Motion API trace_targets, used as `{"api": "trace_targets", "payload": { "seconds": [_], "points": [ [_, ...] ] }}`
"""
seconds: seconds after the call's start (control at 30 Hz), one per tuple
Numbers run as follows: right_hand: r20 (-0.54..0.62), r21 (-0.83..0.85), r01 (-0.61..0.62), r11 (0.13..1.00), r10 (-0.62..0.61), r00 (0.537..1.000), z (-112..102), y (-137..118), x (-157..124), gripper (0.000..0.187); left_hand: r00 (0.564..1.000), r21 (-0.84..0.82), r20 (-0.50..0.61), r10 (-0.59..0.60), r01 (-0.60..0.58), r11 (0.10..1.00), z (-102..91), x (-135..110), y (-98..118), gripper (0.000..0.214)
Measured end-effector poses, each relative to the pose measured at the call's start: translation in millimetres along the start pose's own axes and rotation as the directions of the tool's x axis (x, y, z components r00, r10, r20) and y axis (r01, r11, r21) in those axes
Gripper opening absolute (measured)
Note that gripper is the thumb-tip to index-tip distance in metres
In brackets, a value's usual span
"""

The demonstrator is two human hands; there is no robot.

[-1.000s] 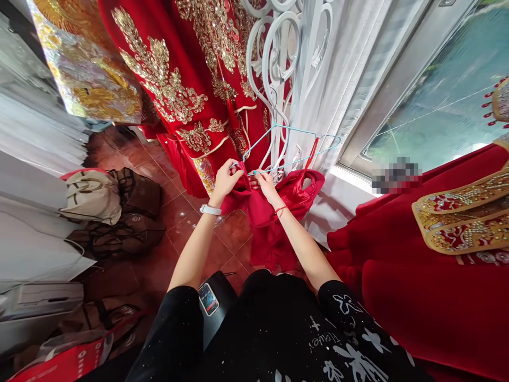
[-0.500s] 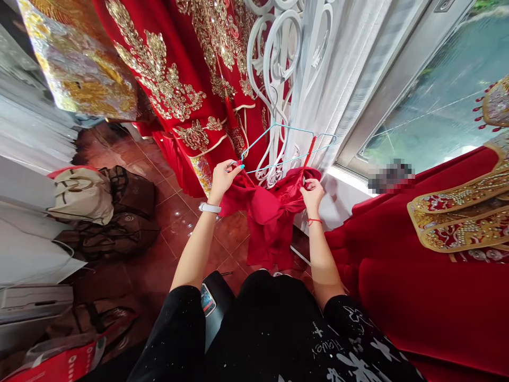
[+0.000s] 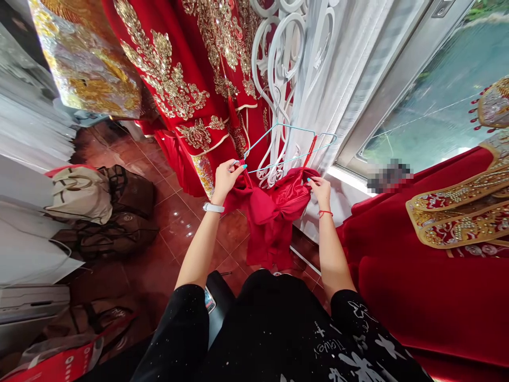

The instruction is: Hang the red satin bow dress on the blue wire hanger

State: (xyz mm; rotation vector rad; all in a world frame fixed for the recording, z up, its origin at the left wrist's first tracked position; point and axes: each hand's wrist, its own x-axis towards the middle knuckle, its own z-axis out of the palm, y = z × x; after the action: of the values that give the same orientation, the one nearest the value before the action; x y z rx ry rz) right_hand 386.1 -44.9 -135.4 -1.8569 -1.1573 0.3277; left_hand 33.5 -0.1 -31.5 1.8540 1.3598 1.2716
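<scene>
A plain red satin dress hangs by its straps from a light blue wire hanger, which is hooked on a white scrollwork rack. My left hand is closed, pinching the dress's left strap at the hanger's left end. My right hand is closed on the dress's top edge at the right, just below the right strap.
Red gowns with gold embroidery hang behind the rack. White curtain and a window stand at the right, red velvet cloth below. Brown bags lie on the tiled floor at the left. A phone rests by my knee.
My right hand left the spot beside my left hand and moved right to the dress's right side. The dress has spread out wider under the hanger.
</scene>
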Motion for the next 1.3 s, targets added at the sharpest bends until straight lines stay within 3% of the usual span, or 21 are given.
{"api": "trace_targets", "payload": {
  "seconds": [0.13, 0.2, 0.3, 0.4, 0.6, 0.73, 0.87, 1.1, 1.3],
  "points": [
    [-0.105, -0.084, -0.084, 0.993, 0.075, 0.992, -7.9, -3.3, -2.2, 0.042, 1.0, -0.005, 0.004, 0.005, -0.005, 1.0, -0.1, 1.2, -1.9, 0.033],
    [-0.102, -0.08, -0.133, 0.988, 0.124, 0.987, -12.1, -4.4, -2.9, 0.036, 1.0, -0.003, 0.003, 0.003, -0.003, 1.0, -0.7, 1.6, -1.6, 0.03],
    [0.033, 0.013, -0.279, 0.96, 0.278, 0.96, -20.6, -5.1, -0.8, 0.015, 1.0, 0.01, 0.005, 0.003, -0.003, 1.0, -2.0, 1.1, 0.3, 0.029],
    [0.207, 0.098, -0.373, 0.922, 0.348, 0.914, -31.8, -7.6, 5.6, 0.028, 1.0, 0.002, 0.014, 0.006, -0.006, 1.0, -3.4, 0.4, 2.2, 0.031],
    [0.193, 0.402, -0.403, 0.823, 0.354, 0.915, -55.8, -27.0, 28.3, 0.022, 1.0, -0.013, 0.008, 0.009, -0.009, 1.0, -5.2, 6.2, 1.6, 0.031],
    [0.143, 0.663, -0.342, 0.666, 0.337, 0.931, -70.8, -38.0, 43.4, 0.017, 1.0, -0.028, 0.019, 0.001, -0.001, 1.0, -7.6, 12.0, -0.1, 0.025],
    [0.016, 0.881, -0.143, 0.45, 0.273, 0.962, -82.7, -38.9, 51.9, 0.005, 1.0, -0.057, 0.02, 0.017, -0.016, 0.998, -9.7, 13.8, -0.8, 0.024],
    [-0.174, 0.826, 0.071, 0.559, 0.133, 0.976, -84.2, -45.7, 72.4, 0.025, 0.997, -0.053, 0.021, 0.072, -0.07, 0.996, -10.9, 15.6, -2.9, 0.03],
    [-0.168, 0.731, 0.175, 0.659, -0.075, 0.983, -83.1, -57.7, 92.0, 0.032, 0.997, -0.072, 0.02, 0.078, -0.076, 0.994, -13.8, 16.9, -4.3, 0.032]
  ]
}}
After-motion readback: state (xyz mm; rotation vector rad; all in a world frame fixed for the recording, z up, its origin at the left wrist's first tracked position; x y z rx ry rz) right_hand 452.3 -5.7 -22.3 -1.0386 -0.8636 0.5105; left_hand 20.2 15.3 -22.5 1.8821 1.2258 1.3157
